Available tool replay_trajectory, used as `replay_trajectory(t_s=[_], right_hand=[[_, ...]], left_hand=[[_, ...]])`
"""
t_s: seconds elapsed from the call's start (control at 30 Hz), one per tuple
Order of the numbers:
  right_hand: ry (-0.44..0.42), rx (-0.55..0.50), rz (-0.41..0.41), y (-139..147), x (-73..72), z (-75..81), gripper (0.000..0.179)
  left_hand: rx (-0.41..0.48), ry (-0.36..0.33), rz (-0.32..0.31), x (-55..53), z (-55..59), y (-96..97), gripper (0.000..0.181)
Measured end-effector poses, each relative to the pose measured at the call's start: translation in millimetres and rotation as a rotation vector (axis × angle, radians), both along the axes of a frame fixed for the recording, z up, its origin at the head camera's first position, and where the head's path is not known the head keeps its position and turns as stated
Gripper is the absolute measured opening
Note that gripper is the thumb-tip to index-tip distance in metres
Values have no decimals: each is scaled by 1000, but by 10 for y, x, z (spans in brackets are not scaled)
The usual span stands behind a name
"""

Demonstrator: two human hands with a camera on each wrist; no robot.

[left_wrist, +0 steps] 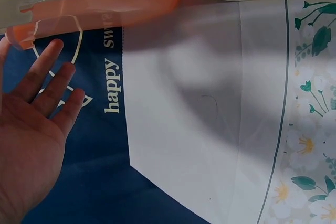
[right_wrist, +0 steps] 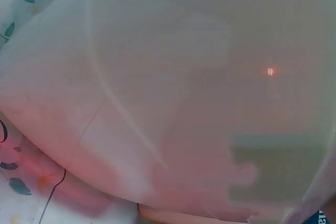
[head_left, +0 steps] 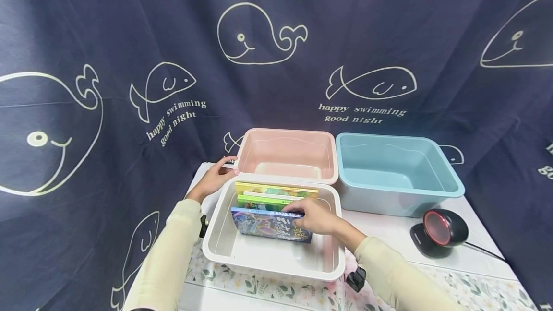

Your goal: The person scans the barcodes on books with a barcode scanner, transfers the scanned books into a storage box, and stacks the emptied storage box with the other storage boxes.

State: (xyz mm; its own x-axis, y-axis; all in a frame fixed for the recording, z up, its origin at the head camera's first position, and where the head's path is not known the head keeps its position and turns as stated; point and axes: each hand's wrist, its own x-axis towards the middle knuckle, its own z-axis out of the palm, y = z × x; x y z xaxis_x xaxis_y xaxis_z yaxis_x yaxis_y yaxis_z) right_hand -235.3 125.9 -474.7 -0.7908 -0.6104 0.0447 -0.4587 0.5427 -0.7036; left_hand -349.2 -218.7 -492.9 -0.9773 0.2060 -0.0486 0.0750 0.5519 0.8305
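A white bin point(head_left: 276, 264) stands in front of me with several thin books standing on edge inside. My right hand point(head_left: 318, 216) reaches over its right side and pinches the top edge of a dark blue book point(head_left: 263, 224) near its right end. Behind that book stand a green book point(head_left: 259, 202) and a yellow book point(head_left: 276, 189). My left hand point(head_left: 214, 179) touches the left rim of the pink bin point(head_left: 287, 134); in the left wrist view its fingers are spread and nearly straight. The right wrist view is mostly filled by the bin's pale wall point(right_wrist: 157, 77), hiding the hand.
A blue bin point(head_left: 380, 198) stands at the back right, beside the pink one. On the right sits a black scanner-like device point(head_left: 451, 228) with a red-lit face and a cable. A dark curtain point(head_left: 276, 85) with whales and fish hangs behind the table.
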Motion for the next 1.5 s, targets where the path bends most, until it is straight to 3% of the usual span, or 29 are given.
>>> replay_trajectory(t_s=[0.33,0.63,0.83,1.1,1.3,1.5], right_hand=[[13,-6,-53,-20,5,-42,30],[-67,-113,-143,-44,86,-40,27],[-143,-189,-180,-48,159,53,28],[-163,-329,-198,88,190,339,31],[-242,-459,-260,243,232,694,32],[-237,-513,-320,415,345,1051,34]], left_hand=[[-7,2,-6,-18,-27,8,55],[0,-25,-5,5,-15,1,56],[2,-13,-6,7,-17,-9,57],[2,7,-7,-20,-42,-18,56],[3,17,-1,-34,-49,-16,54],[-1,30,-10,-32,-43,-21,51]])
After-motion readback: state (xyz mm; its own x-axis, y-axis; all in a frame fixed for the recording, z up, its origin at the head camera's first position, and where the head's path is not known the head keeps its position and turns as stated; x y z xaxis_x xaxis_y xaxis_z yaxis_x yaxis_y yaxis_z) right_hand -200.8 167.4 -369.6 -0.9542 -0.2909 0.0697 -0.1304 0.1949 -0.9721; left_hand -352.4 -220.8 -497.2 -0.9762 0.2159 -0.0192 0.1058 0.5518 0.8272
